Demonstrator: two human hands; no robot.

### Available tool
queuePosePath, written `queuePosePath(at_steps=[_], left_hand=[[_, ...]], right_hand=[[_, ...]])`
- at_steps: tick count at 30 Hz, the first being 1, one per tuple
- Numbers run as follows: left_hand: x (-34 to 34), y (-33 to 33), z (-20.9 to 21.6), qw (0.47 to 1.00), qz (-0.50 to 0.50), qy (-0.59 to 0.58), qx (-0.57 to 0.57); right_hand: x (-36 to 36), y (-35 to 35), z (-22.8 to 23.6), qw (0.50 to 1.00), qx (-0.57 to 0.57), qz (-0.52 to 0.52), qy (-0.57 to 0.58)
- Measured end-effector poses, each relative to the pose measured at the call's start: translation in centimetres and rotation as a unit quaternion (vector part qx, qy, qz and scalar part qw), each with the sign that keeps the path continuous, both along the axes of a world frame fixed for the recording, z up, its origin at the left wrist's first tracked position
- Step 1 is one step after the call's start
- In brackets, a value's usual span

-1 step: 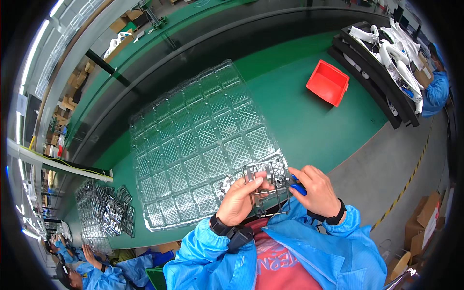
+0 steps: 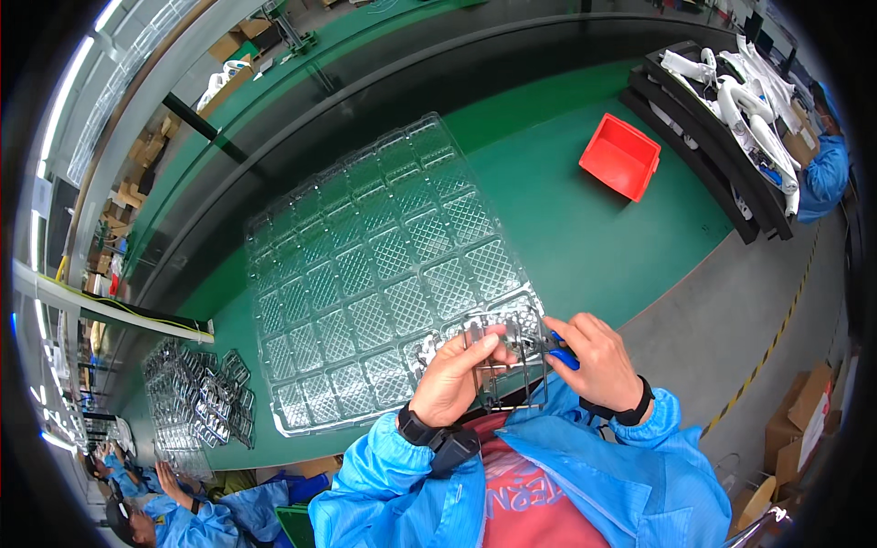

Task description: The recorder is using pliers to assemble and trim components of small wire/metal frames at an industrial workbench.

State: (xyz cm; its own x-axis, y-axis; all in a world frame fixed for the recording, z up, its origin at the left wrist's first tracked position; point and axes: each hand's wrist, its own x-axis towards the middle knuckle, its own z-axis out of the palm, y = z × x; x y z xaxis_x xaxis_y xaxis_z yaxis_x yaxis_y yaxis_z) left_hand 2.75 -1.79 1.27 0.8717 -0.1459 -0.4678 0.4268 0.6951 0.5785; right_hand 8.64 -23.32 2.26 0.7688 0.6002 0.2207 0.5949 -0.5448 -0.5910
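My left hand [image 2: 452,376] pinches a thin dark rectangular frame [image 2: 491,404] between thumb and fingers, held tilted in front of my chest. My right hand [image 2: 598,361] is closed on blue-handled pliers [image 2: 565,357] at the frame's right side. Their jaws are small and partly lost against the frame, so I cannot tell whether they touch it. Beneath and beyond my hands lies a large clear plastic tray [image 2: 365,320] with rows of rectangular pockets. Small shiny parts [image 2: 425,349] show in its nearest pockets, partly covered by my left hand.
A red bin [image 2: 621,157] stands on the green table [image 2: 585,247] at the far right. Black trays [image 2: 694,155] with white parts [image 2: 754,110] are stacked beyond it. Dark frames [image 2: 206,393] lie heaped at the left. Co-workers in blue [image 2: 196,516] sit at the lower left.
The dark frame has tilted slightly in my left hand. Both hands stay in nearly the same place.
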Motion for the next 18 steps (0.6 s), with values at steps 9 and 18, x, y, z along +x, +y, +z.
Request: queuePosePath(at_steps=[9,18], left_hand=[[0.0,-0.7,0.1,0.999,-0.025,0.021,-0.023],[0.0,-0.9,0.3,0.998,-0.040,-0.001,-0.038]], right_hand=[[-0.1,0.9,-0.5,0.996,0.083,0.030,-0.001],[-0.1,1.1,-0.6,0.996,0.081,0.031,0.002]])
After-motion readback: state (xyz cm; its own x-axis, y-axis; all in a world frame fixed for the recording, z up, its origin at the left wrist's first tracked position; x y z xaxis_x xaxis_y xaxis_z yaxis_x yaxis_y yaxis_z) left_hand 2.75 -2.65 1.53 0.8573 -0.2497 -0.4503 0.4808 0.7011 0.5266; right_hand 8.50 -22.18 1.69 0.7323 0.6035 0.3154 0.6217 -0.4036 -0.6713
